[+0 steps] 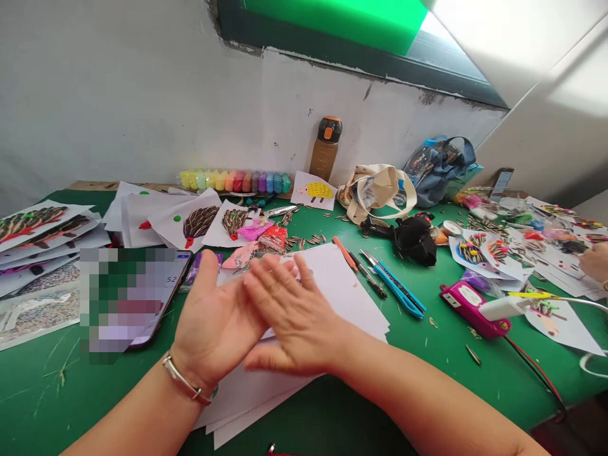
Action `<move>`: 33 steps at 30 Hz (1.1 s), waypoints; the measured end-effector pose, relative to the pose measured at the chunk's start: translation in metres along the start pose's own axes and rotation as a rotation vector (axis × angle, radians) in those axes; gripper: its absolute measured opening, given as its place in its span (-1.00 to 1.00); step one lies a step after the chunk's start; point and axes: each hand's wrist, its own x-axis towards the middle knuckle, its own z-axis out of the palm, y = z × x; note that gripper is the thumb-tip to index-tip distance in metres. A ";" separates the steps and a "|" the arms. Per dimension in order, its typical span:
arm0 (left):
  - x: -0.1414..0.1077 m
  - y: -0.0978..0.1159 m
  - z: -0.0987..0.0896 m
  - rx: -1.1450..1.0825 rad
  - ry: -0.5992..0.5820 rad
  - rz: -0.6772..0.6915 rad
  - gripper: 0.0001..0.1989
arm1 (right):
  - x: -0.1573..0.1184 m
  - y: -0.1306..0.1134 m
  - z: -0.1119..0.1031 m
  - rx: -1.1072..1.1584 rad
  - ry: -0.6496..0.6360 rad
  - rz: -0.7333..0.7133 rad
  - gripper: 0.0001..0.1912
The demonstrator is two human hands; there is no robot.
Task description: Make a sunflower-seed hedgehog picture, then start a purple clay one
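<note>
My left hand, with a metal bracelet on its wrist, lies palm up and tilted above a stack of white paper. My right hand rests flat across it, its fingers over the left palm. No object shows between them, though the palms are partly hidden. A phone with a pixelated screen lies just left of my left hand. Pink paper scraps and striped sunflower seed shells lie just beyond my fingertips.
Blue craft knives lie right of the paper on a green mat. Seed-covered paper animals spread across it. Along the wall stand a row of coloured clay tubs, a bottle, and bags. A co-worker's hand enters at right.
</note>
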 end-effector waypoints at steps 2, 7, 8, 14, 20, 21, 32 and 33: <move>0.000 0.001 0.000 0.010 0.084 0.007 -0.06 | -0.001 -0.004 -0.002 0.030 -0.026 -0.093 -0.02; 0.000 0.006 -0.001 -0.024 -0.022 0.005 -0.08 | 0.000 0.001 0.002 -0.011 -0.012 0.015 -0.02; 0.000 0.008 -0.003 -0.023 -0.041 0.018 -0.08 | -0.001 0.002 0.004 -0.012 -0.006 0.021 -0.02; -0.001 0.013 -0.006 -0.032 -0.019 -0.004 -0.07 | -0.002 -0.006 0.004 0.033 -0.011 -0.088 0.00; -0.003 0.018 -0.003 0.007 -0.036 0.084 -0.13 | -0.003 -0.001 -0.007 0.047 -0.024 -0.021 -0.04; -0.004 0.021 -0.004 0.017 -0.034 0.084 -0.15 | -0.004 -0.003 -0.009 0.064 -0.027 -0.043 -0.04; -0.008 0.021 0.003 0.056 -0.033 0.107 -0.17 | -0.001 -0.009 -0.002 0.262 0.241 0.101 -0.63; -0.007 0.017 0.003 0.051 -0.038 0.070 -0.21 | 0.001 -0.007 -0.003 0.305 0.261 0.109 -0.67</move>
